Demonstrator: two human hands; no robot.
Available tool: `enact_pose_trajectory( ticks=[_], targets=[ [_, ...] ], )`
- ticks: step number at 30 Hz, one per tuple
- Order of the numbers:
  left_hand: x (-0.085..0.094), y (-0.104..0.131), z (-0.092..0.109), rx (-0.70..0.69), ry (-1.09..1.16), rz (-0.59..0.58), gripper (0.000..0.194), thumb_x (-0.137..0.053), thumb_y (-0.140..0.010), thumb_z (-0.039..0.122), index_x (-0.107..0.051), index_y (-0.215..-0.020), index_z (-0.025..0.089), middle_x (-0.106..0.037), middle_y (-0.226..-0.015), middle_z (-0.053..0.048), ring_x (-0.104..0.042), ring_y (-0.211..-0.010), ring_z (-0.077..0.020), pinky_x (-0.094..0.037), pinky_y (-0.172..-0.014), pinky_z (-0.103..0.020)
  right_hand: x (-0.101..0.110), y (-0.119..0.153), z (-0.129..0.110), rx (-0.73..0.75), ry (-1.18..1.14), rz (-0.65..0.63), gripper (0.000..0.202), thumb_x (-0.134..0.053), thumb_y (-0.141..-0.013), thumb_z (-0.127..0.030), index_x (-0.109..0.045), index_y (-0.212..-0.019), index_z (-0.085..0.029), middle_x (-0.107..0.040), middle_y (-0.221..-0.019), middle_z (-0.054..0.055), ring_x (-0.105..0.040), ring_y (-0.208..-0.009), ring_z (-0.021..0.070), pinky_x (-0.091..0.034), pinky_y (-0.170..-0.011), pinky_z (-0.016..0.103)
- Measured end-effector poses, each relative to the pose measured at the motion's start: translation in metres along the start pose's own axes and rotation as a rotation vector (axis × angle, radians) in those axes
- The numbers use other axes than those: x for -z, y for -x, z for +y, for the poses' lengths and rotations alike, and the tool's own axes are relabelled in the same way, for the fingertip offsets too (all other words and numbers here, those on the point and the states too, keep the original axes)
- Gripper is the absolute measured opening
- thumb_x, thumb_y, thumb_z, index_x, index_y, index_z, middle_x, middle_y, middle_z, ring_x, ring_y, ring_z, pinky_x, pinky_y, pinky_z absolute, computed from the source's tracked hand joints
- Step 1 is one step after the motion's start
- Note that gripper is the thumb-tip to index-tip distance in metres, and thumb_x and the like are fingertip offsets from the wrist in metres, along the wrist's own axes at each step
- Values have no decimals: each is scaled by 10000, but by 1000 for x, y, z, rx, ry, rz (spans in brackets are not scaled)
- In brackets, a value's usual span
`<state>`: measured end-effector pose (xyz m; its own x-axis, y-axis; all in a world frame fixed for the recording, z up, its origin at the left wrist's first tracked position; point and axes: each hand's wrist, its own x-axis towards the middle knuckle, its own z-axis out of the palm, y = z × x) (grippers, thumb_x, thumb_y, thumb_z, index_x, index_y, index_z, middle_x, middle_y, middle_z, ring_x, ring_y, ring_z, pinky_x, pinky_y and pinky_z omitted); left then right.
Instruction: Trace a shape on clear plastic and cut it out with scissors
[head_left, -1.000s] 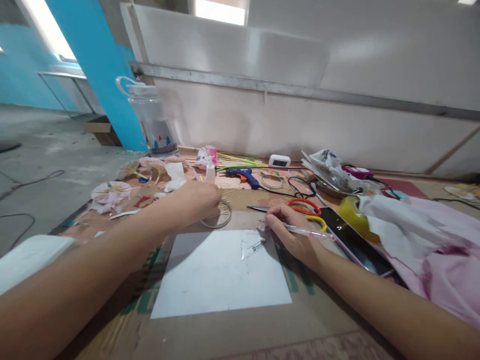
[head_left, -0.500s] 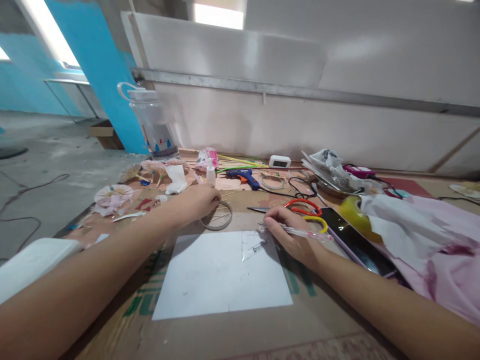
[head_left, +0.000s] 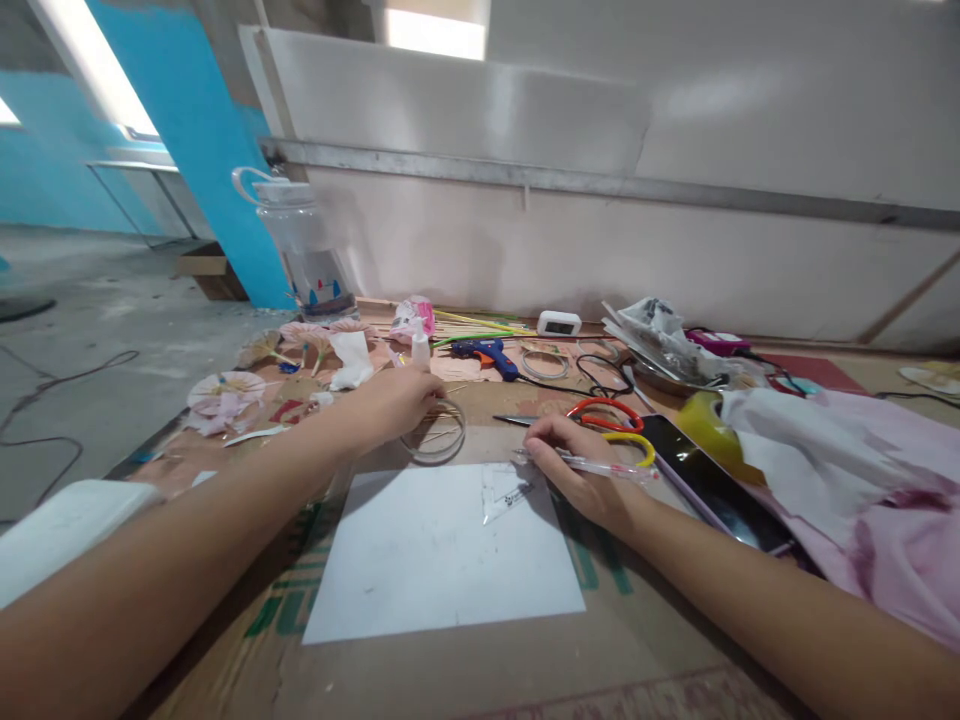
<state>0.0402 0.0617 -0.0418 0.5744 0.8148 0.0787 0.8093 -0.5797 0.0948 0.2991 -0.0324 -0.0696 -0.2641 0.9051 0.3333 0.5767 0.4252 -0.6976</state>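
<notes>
My left hand (head_left: pixel 401 402) is at the back edge of a thin grey ring (head_left: pixel 437 458), its fingers curled down and pressed together. What they pinch, if anything, is hidden behind the hand. Thin sticks (head_left: pixel 442 425) show inside the ring. My right hand (head_left: pixel 568 455) rests on the cardboard, closed around a clear pen (head_left: pixel 611 468) that points left. Under the pen tip, a transparent set square (head_left: pixel 506 490) lies on a white sheet of paper (head_left: pixel 442 560). Scissors (head_left: pixel 606 412) with red and yellow handles lie just behind my right hand.
Behind the hands lie a blue glue gun (head_left: pixel 487 355), a small white bottle (head_left: pixel 420 348) and a white digital display (head_left: pixel 559 324). Paper flowers (head_left: pixel 225 395) and a water jug (head_left: pixel 311 250) stand left. On the right are a phone (head_left: pixel 709 480), yellow tape (head_left: pixel 716 435) and pink cloth (head_left: pixel 900 520).
The near side of the grey ring sits slightly lower in view and looks lighter. My left hand has barely shifted. The pen in my right hand has moved very slightly left.
</notes>
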Motion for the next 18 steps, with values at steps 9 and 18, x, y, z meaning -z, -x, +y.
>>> enact_pose_trajectory(
  ticks=[9, 18],
  targets=[
    [-12, 0, 1, -3, -30, 60, 342, -423, -930, 249, -743, -1052, 254, -739, -1000, -70, -674, -896, -197, -489, -816, -283, 0, 0, 0, 14, 6, -32, 140, -514, -912, -289, -580, -831, -196, -613, -721, 3, -556, -661, 149, -412, -605, 251],
    [11, 1, -4, 53, -102, 147, 376, -388, -940, 303, -713, -1098, 199, -708, -1115, -93, -638, -1028, -234, -465, -877, -324, 1, -1, -2, 22, 11, -23, 142, -512, -916, -282, -585, -832, -195, -609, -705, -3, -551, -645, 144, -406, -590, 245]
  ],
)
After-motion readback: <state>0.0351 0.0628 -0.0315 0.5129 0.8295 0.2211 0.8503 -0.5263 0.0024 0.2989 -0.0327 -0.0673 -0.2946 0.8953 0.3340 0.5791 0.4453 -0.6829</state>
